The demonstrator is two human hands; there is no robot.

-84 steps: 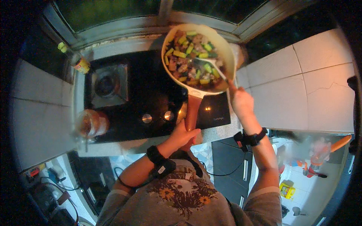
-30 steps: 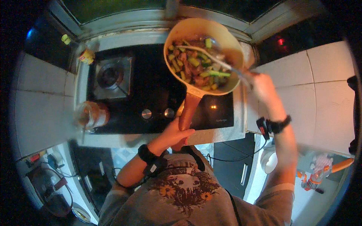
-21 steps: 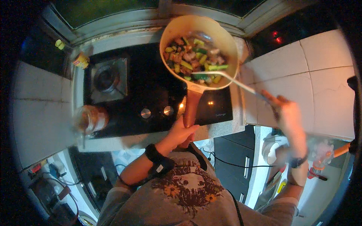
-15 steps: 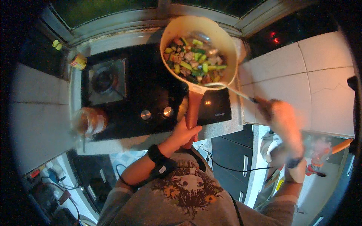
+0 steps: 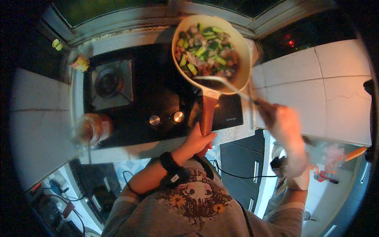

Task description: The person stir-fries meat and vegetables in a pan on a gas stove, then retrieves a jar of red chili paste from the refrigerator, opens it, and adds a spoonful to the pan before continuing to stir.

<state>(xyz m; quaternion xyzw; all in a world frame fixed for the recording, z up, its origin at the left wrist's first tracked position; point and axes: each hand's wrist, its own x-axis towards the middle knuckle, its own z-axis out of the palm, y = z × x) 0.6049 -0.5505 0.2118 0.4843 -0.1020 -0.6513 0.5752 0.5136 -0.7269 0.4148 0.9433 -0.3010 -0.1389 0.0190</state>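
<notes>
A cream-coloured frying pan [image 5: 245,65] stands over the right side of the stove. Green vegetable pieces and browned meat [image 5: 205,51] are heaped in its far and middle part. My left hand [image 5: 198,141] is closed round the pan's brown handle [image 5: 208,112], near its end. In my right hand [image 5: 285,122], to the right of the pan, is a spatula [image 5: 241,91] with a dark brown grip. Its pale head lies inside the pan at the near edge of the food. Motion blurs the right hand and the spatula.
The black stove [image 5: 138,79] has an unused left burner [image 5: 108,83] and two knobs [image 5: 178,117]. A glass jar [image 5: 94,128] stands at its left front, a small yellow can [image 5: 81,63] behind. A tiled wall [image 5: 296,91] rises on the right; a window frame [image 5: 130,29] runs behind.
The spatula's head has swung from the pan's near right rim leftward into the pan, and my right hand has moved left. The food has shifted toward the far side.
</notes>
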